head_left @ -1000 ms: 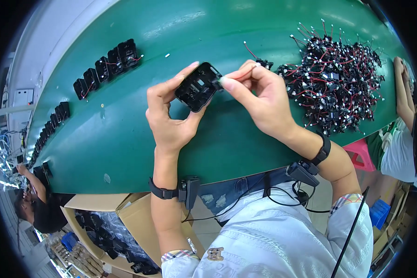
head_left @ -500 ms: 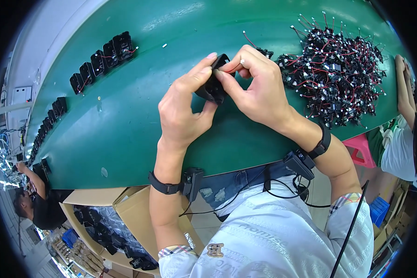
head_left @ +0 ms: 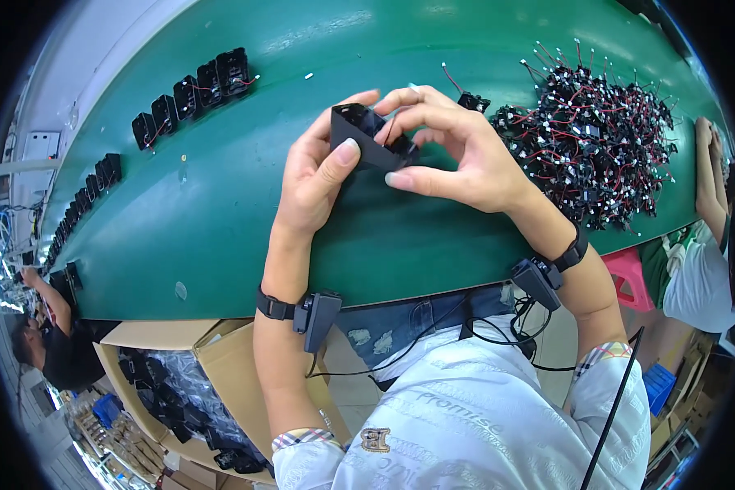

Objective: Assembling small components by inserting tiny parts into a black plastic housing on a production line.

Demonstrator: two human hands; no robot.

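Above the middle of the green table (head_left: 245, 220), a black plastic housing (head_left: 356, 140) is tilted between my two hands, its hollow side partly showing. My left hand (head_left: 318, 167) grips its left side, with the thumb along the outer wall. My right hand (head_left: 457, 147) bends over the right end; its fingers reach in at a small dark part (head_left: 402, 147) there, and its thumb lies beneath. What the right fingertips pinch is partly hidden. To the right lies a big pile of small black parts with red and black wires and white plugs (head_left: 588, 147). One loose wired part (head_left: 473, 101) sits beside the pile.
Black housings (head_left: 196, 94) stand in a curved row along the far left, continuing down the edge (head_left: 82, 204). An open cardboard box (head_left: 220, 359) of black pieces stands below the table's front edge. Other people sit at far left (head_left: 61, 343) and far right (head_left: 702, 269), near a pink stool (head_left: 627, 278).
The housing has turned in my hands, so its outer wall now faces me. My right fingers have shifted from a pinch on a red wire to the housing's right end.
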